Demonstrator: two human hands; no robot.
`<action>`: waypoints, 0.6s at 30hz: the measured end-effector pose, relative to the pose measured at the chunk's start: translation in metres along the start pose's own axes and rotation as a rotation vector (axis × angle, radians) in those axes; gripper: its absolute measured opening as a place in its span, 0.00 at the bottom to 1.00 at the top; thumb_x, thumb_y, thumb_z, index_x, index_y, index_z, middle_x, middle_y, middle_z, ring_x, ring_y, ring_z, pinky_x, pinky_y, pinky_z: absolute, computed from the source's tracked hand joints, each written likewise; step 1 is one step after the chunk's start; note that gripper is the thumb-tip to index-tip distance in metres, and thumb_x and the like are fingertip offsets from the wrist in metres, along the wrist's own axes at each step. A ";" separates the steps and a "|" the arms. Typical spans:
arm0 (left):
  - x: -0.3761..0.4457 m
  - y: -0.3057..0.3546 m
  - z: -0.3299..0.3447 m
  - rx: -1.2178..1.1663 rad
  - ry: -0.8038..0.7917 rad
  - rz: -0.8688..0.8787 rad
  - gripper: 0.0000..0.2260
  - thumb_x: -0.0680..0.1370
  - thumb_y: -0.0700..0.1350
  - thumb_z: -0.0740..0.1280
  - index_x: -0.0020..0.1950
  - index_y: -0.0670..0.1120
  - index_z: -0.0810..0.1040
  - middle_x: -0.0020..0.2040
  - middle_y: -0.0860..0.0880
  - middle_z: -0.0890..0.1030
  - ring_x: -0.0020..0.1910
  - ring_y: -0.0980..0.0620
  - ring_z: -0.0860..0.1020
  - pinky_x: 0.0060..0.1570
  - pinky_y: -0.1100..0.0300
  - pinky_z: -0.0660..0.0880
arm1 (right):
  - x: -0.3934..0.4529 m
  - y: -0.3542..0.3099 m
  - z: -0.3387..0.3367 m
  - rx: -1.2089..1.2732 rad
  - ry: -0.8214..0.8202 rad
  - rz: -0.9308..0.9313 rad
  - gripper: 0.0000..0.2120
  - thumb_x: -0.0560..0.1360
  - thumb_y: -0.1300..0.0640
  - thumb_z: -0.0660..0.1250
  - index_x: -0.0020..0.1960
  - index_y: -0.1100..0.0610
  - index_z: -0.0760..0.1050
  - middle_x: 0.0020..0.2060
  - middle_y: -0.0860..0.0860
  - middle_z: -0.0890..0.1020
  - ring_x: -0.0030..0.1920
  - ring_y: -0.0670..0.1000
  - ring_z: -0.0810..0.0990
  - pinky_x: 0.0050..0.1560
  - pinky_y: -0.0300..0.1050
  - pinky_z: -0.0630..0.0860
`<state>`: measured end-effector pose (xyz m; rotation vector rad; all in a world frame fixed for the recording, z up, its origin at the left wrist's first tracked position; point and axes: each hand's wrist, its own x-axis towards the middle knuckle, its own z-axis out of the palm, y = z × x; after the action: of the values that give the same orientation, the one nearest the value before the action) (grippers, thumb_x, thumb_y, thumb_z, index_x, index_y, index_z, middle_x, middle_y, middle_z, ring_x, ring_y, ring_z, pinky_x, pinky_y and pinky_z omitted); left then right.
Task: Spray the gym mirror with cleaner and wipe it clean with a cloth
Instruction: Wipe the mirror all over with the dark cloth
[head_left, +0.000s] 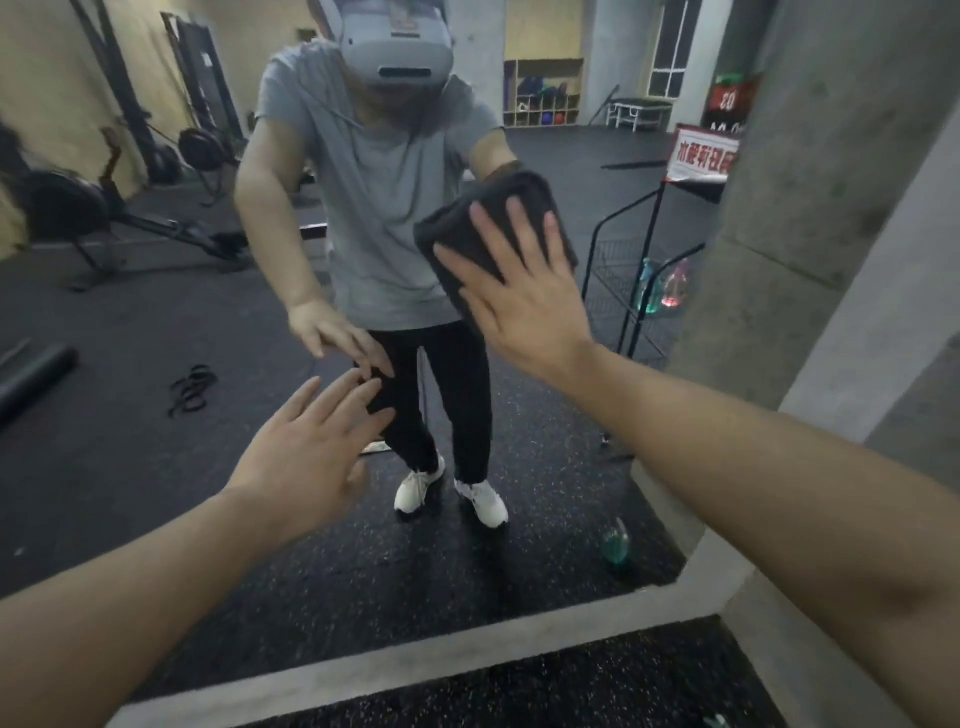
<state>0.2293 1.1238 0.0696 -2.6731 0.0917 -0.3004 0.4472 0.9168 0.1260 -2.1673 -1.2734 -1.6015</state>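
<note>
On the mirror (156, 322), the right hand (519, 291) presses a dark cloth (483, 218) flat with straight, spread fingers. The left hand (306, 457) is extended toward the glass, fingers straight, holding nothing. Reflected at right: a sign (704, 156) with red characters, illegible, above a wire basket (623, 291) containing greenish bottles (662, 291).

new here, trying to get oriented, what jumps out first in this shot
The right hand presses a dark cloth flat on the mirror, right of centre. The left hand reaches out open, lower left. A green spray bottle shows reflected on the floor, lower right.
</note>
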 end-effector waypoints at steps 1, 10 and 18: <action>-0.007 -0.006 0.005 -0.022 0.004 -0.044 0.29 0.73 0.54 0.67 0.74 0.48 0.74 0.76 0.43 0.70 0.77 0.42 0.63 0.74 0.43 0.57 | 0.015 -0.006 -0.001 -0.016 0.019 0.003 0.21 0.85 0.50 0.59 0.78 0.45 0.68 0.77 0.57 0.68 0.78 0.66 0.63 0.79 0.65 0.48; -0.042 -0.001 0.038 -0.338 -0.015 -0.393 0.45 0.79 0.56 0.67 0.82 0.53 0.36 0.82 0.50 0.35 0.82 0.50 0.39 0.80 0.47 0.46 | -0.040 -0.068 0.042 -0.100 -0.168 -0.617 0.30 0.80 0.51 0.62 0.81 0.44 0.61 0.81 0.51 0.62 0.80 0.59 0.55 0.80 0.62 0.40; -0.023 0.036 0.046 -0.486 -0.071 -0.510 0.44 0.82 0.57 0.62 0.79 0.52 0.27 0.76 0.52 0.21 0.79 0.52 0.30 0.81 0.50 0.41 | -0.086 -0.023 0.051 -0.080 -0.207 -0.770 0.27 0.81 0.51 0.63 0.80 0.46 0.65 0.80 0.49 0.63 0.80 0.56 0.60 0.82 0.56 0.46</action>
<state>0.2167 1.1135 0.0090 -3.1527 -0.6228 -0.3766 0.4619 0.9146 0.0242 -2.0399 -2.3507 -1.6857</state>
